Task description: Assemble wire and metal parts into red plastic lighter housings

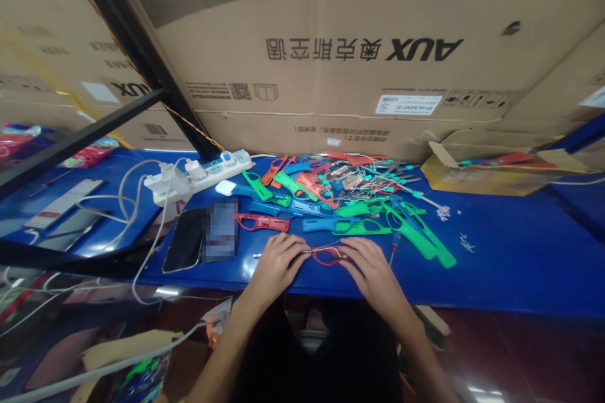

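Note:
Between both hands, just above the front of the blue table, is a red plastic gas lighter casing with a looped trigger guard and thin parts inside. My left hand has its fingers closed on the casing's left end. The right end is pinched by my right hand. Beyond them lie loose casing halves: a red casing, a blue casing and several green casings. Behind these is a heap of metal lighter rods with wires. A small screwdriver lies by my right hand.
A white power strip with cables stands at the back left. Two phones, one a black phone, lie left of my hands. An open carton holds red parts at the right. Large cardboard boxes wall off the back.

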Demonstrator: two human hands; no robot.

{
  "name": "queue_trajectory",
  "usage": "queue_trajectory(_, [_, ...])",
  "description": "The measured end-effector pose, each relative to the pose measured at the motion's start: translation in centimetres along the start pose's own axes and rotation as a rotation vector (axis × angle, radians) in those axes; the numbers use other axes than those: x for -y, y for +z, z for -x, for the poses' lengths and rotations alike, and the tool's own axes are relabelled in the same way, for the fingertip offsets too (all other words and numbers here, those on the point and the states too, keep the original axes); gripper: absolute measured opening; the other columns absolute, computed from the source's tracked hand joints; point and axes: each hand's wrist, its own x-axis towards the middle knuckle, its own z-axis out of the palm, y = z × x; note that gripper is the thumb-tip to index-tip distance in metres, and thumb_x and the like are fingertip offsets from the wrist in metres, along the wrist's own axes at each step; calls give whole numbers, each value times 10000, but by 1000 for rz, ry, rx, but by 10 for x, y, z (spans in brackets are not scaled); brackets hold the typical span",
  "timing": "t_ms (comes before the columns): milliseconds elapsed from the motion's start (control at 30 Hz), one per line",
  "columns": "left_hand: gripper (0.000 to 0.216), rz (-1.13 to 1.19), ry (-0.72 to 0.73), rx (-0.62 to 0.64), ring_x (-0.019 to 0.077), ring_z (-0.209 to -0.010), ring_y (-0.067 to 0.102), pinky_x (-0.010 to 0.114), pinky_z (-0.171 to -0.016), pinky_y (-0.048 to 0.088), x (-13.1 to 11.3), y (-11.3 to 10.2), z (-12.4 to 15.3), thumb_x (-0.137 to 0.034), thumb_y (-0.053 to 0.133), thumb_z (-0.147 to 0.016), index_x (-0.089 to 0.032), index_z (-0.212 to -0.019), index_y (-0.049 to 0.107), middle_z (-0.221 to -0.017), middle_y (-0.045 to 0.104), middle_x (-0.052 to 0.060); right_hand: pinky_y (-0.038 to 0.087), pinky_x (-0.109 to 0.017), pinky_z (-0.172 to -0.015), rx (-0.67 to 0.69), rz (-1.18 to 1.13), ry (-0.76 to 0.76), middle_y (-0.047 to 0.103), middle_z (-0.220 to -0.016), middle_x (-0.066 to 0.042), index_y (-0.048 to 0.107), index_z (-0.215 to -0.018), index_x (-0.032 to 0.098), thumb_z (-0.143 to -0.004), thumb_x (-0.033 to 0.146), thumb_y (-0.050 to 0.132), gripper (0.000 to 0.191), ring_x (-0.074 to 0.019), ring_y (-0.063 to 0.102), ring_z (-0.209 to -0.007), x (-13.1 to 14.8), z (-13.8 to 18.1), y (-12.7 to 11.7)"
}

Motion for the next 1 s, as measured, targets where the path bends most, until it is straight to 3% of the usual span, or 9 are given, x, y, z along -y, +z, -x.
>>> queue_trajectory(200, [141, 25, -29, -18, 209, -1019, 634, 371, -887, 445, -1, 1, 3, -289, 579, -1022, -232, -1119, 663, -1085, 730, 41, 480, -492, -1051, -114, -14, 61, 714, -1227, -88, 633, -1266, 232, -1013, 282, 584, 262, -266, 632, -1182, 1, 3, -3])
queue_trajectory(367, [205, 34, -51, -44, 226, -1060, 647, 398, -932, 468, -1, 2, 5, -324, 590, -1014, -241, -1191, 651, -1128, 729, 58, 517, -442, -974, -437, -84, 326, 743, -1067, -84, 709, -1085, 228, -1006, 313, 577, 176, -249, 674, -1041, 0, 7, -6])
queue_trajectory(500, [225, 26, -75, -58, 238, -1096, 640, 412, -947, 474, -1, 1, 6, -330, 581, -1018, -250, -1217, 646, -1177, 716, 66, 545, -401, -882, -656, -113, 546, 734, -1000, -107, 710, -1027, 186, -1012, 388, 543, 263, -239, 688, -936, -2, 12, -10])
queue_trajectory(633, [219, 47, -92, -101, 239, -1125, 627, 432, -997, 462, 0, 1, 7, -301, 562, -1026, -252, -1222, 646, -1200, 703, 66, 525, -405, -848, -656, -54, 667, 724, -1001, -119, 731, -1044, 172, -921, 513, 637, 374, -243, 658, -876, -23, 26, -34])
queue_trajectory(800, [186, 100, -113, -183, 228, -1124, 618, 426, -1005, 470, 3, 1, 7, -259, 543, -1032, -238, -1174, 662, -1174, 700, 62, 483, -447, -785, -664, 205, 892, 686, -995, -140, 738, -1017, 156, -838, 679, 566, 579, -260, 592, -788, -91, 54, -87])
queue_trajectory(867, [173, 122, -126, -218, 225, -1112, 622, 417, -998, 482, 3, 1, 7, -253, 542, -1031, -235, -1149, 667, -1151, 701, 62, 466, -467, -801, -636, 254, 973, 674, -931, -130, 735, -950, 175, -821, 667, 565, 537, -261, 578, -750, -117, 60, -105])
queue_trajectory(1000, [160, 154, -144, -252, 215, -1090, 627, 396, -974, 504, 4, 1, 7, -237, 543, -1028, -231, -1124, 671, -1112, 702, 62, 423, -450, -673, -573, 234, 1075, 605, -700, -97, 719, -792, 195, -775, 537, 681, 344, -228, 511, -595, -148, 60, -123])
